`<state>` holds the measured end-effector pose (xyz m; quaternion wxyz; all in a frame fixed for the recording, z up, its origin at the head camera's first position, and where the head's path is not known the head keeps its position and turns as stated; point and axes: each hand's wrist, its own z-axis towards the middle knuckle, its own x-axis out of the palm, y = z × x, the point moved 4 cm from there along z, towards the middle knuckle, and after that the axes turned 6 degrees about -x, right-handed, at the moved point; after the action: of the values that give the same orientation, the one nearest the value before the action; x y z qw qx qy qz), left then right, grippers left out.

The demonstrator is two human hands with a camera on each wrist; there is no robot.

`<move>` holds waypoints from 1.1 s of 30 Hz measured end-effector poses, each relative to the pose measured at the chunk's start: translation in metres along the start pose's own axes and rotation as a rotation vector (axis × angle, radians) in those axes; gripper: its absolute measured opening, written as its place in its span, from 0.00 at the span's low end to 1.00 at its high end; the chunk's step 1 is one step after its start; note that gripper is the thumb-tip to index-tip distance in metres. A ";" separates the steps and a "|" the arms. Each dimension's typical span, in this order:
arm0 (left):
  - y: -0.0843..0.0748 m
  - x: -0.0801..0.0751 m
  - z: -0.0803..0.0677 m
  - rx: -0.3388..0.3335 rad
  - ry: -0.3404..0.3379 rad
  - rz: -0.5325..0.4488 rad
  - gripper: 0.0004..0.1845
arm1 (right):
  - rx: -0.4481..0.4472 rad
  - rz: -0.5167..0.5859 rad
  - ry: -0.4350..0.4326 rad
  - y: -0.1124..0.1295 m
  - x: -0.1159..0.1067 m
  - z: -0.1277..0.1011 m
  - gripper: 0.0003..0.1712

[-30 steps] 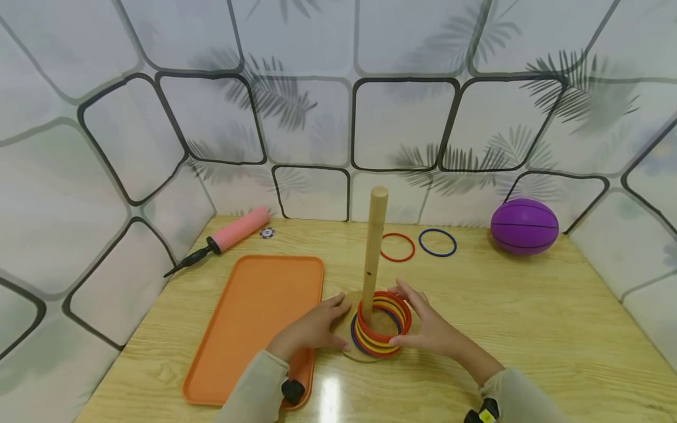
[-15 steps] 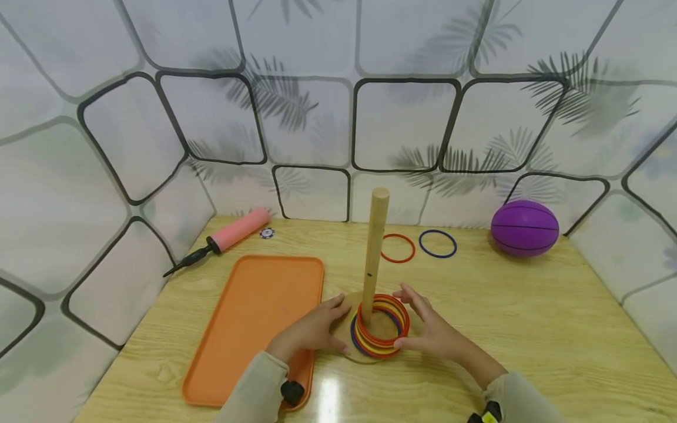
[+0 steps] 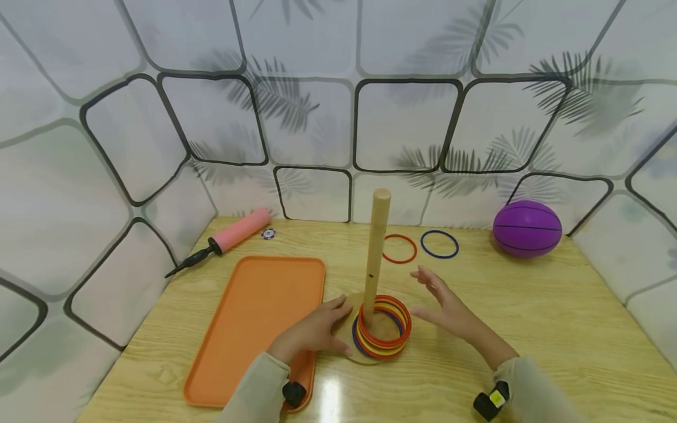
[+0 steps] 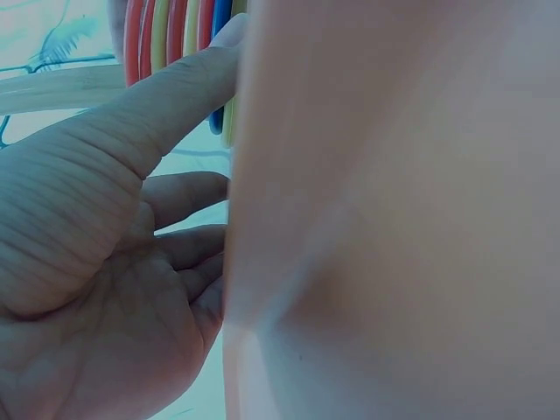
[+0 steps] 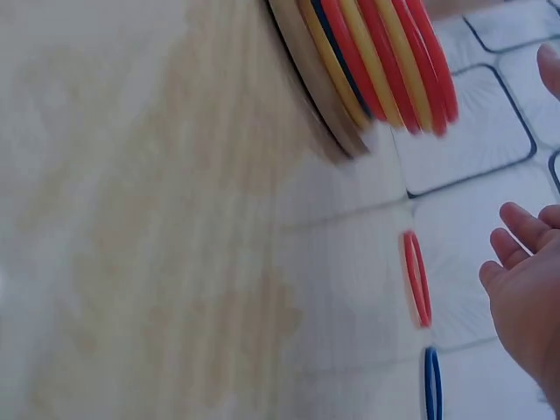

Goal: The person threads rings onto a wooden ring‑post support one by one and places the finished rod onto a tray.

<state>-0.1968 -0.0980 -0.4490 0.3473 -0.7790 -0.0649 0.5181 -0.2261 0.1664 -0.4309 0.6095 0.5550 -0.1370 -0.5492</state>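
A wooden peg (image 3: 376,247) stands on a round wooden base (image 3: 344,338) with a stack of red, yellow and blue rings (image 3: 383,326) around its foot. My left hand (image 3: 314,329) rests on the base's left edge, thumb against the rings (image 4: 188,26). My right hand (image 3: 444,302) hovers open just right of the stack, fingers spread, touching nothing. Its fingers (image 5: 516,236) show beside the ring stack (image 5: 376,61) in the right wrist view. A loose red ring (image 3: 399,248) and a loose blue ring (image 3: 439,243) lie behind the peg.
An orange tray (image 3: 254,323) lies left of the base, under my left forearm. A pink hand pump (image 3: 227,236) and a small chip (image 3: 268,234) lie at the back left. A purple ball (image 3: 526,228) sits at the back right. Patterned walls enclose the wooden table (image 3: 529,329).
My right hand has let go of the ring stack, lifted and moved back and to the right with its fingers spread. The left hand has stayed on the base.
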 end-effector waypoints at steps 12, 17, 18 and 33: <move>0.003 0.002 0.000 -0.017 0.005 0.022 0.49 | 0.147 -0.085 -0.086 -0.032 -0.056 0.019 0.49; 0.004 -0.001 0.001 -0.024 -0.001 0.036 0.49 | 0.246 -0.101 -0.112 -0.048 -0.074 0.027 0.53; 0.004 -0.001 0.001 -0.028 0.000 0.037 0.49 | 0.269 -0.102 -0.113 -0.052 -0.076 0.029 0.54; 0.004 -0.001 0.001 -0.035 0.004 0.031 0.49 | 0.494 -0.208 -0.128 -0.100 -0.090 0.037 0.64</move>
<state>-0.1989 -0.1009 -0.4513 0.3255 -0.7870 -0.0612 0.5206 -0.3390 0.2427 -0.4614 0.3862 0.6621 -0.2474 -0.5927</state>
